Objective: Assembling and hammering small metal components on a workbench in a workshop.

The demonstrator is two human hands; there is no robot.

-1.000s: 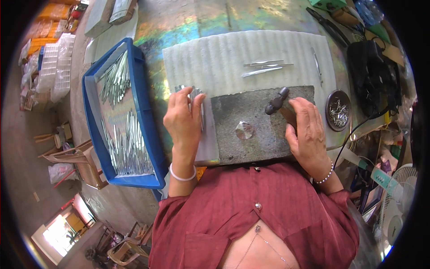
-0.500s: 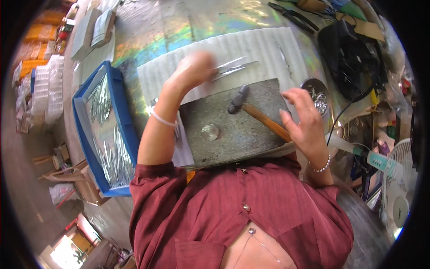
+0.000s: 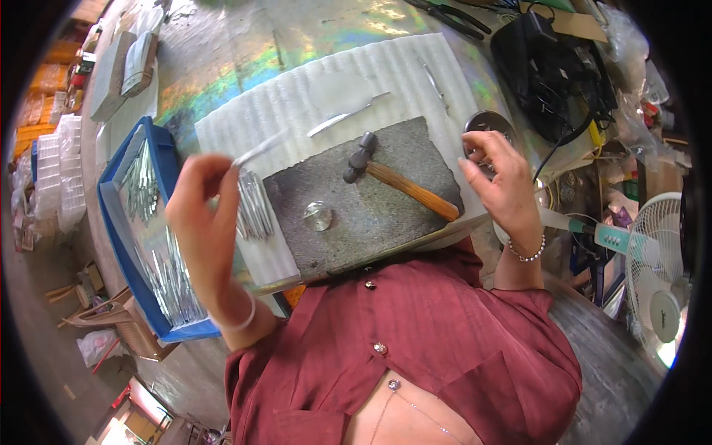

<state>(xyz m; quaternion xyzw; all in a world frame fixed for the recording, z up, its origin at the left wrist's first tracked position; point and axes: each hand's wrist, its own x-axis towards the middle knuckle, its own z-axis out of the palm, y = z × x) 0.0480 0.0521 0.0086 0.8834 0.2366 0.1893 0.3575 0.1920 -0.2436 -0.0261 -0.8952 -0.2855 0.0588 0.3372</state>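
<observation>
My left hand [image 3: 204, 211], somewhat blurred, pinches one end of a slim silvery metal piece [image 3: 261, 148] at the left edge of the block. Beneath it, a bundle of similar metal pieces [image 3: 254, 208] lies beside the block. My right hand [image 3: 506, 182] hovers by the near rim of a dark round bowl [image 3: 489, 122], thumb and fingers curved and apart. A hammer [image 3: 411, 191] with a wooden handle rests on the dark flat block [image 3: 371, 230], as does a small shiny round disc [image 3: 317, 216]. Another slim metal piece [image 3: 339, 120] lies on the white foam sheet [image 3: 252, 111].
At the left stands a blue tray [image 3: 167, 144] filled with several slim metal pieces. A thin pointed tool [image 3: 433, 78] lies on the foam, with pliers [image 3: 452, 18] beyond it. A black bag [image 3: 545, 81] sits at the far right, and a white fan [image 3: 653, 267] stands nearer.
My left hand has moved left and nearer from the foam sheet, bringing one slim metal piece with it. My right hand has shifted slightly, closer over the bowl. The view has shifted a little.
</observation>
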